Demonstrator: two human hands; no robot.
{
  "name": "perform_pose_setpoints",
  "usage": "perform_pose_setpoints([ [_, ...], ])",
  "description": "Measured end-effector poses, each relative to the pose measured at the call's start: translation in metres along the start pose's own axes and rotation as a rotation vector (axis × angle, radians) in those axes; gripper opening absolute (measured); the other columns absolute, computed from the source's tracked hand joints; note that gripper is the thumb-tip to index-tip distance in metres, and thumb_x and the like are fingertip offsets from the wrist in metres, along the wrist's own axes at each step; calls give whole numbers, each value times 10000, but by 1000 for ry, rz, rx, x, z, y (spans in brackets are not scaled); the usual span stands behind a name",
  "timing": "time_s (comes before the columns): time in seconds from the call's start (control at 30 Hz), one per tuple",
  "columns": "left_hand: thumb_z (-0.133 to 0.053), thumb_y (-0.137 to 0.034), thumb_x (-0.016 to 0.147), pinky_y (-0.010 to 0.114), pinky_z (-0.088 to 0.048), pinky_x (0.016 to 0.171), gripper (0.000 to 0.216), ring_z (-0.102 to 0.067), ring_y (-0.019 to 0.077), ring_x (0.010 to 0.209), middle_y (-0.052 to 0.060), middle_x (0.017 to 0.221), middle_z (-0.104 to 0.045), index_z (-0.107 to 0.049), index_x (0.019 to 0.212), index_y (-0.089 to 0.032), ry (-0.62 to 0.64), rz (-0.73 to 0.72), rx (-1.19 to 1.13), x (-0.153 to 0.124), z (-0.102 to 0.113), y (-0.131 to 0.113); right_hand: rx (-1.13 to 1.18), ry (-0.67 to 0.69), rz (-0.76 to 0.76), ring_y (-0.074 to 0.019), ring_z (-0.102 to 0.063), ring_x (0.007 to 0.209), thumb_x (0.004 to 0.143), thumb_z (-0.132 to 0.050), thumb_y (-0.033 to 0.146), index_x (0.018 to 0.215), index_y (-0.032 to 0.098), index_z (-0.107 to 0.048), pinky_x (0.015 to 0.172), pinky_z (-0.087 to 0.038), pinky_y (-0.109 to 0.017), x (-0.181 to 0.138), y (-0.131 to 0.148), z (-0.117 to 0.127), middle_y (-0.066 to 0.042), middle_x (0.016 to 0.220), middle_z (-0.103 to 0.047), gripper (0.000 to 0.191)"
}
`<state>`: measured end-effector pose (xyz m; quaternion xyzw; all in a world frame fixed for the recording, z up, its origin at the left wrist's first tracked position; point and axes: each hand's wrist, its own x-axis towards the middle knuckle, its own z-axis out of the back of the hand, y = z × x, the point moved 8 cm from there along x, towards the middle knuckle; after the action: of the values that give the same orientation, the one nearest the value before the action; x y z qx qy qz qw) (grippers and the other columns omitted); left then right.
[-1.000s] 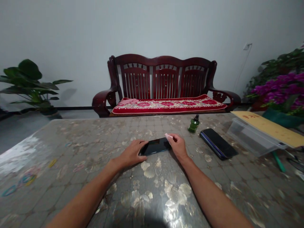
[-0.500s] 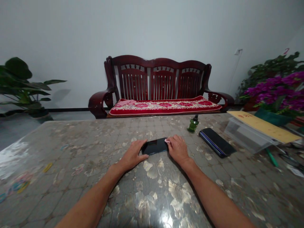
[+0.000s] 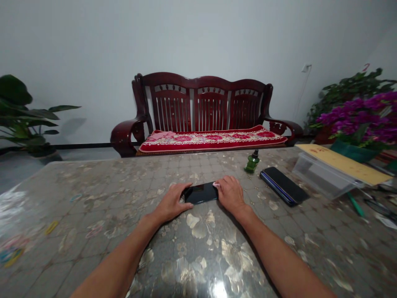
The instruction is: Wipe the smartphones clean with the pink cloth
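A black smartphone (image 3: 201, 194) lies flat on the patterned tabletop, its dark glossy face up. My left hand (image 3: 172, 203) grips the phone's left end, thumb along the near edge and fingers at the far edge. At the right end, my right hand (image 3: 231, 193) is closed with its fingertips pressing a small whitish-pink piece of cloth or tissue (image 3: 215, 184) against the phone's far right corner. Most of that piece is hidden under the fingers. To the right stands a small green bottle (image 3: 251, 163) with a black top.
Right of the bottle lies a black wallet-like case (image 3: 283, 185). Beyond it are a clear plastic box (image 3: 322, 176) with a yellow board (image 3: 344, 163) on top, a green pen-like item (image 3: 355, 205) and purple flowers (image 3: 362, 118). Coloured bands (image 3: 12, 254) lie left. A wooden bench (image 3: 211, 103) stands behind.
The view has shifted slightly to the right. My right hand and the cloth have moved very little at the phone's right end; my left hand keeps its grip.
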<state>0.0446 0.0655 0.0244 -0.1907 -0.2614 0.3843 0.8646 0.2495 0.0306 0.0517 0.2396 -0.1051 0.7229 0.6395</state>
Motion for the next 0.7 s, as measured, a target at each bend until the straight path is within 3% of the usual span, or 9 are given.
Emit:
perform_pose_setpoints([
  [0.27,-787,-364,748,459,-469,994,627,-591,301,1127,97,1221,-656,-564,1317,-220,-9,8,-13,1,0,1,148,59,188,-215,-521,895,957,-544,221,925,230,-688,789,-351,-321,-6,38,-5,-52,906,-633,148],
  [0.53,-786,-288,725,453,-468,995,622,-584,302,1131,103,1209,-651,-565,1298,-191,10,45,-15,2,1,-1,-65,37,-25,-244,-512,890,943,-552,184,882,202,-705,762,-330,-353,5,0,1,-92,904,-648,165],
  [0.7,-794,-298,712,452,-465,997,639,-585,305,1129,94,1211,-653,-564,1300,-203,8,50,-33,2,0,2,-20,91,50,-227,-513,927,959,-541,199,927,216,-699,786,-334,-334,5,23,-5,-68,939,-641,163],
])
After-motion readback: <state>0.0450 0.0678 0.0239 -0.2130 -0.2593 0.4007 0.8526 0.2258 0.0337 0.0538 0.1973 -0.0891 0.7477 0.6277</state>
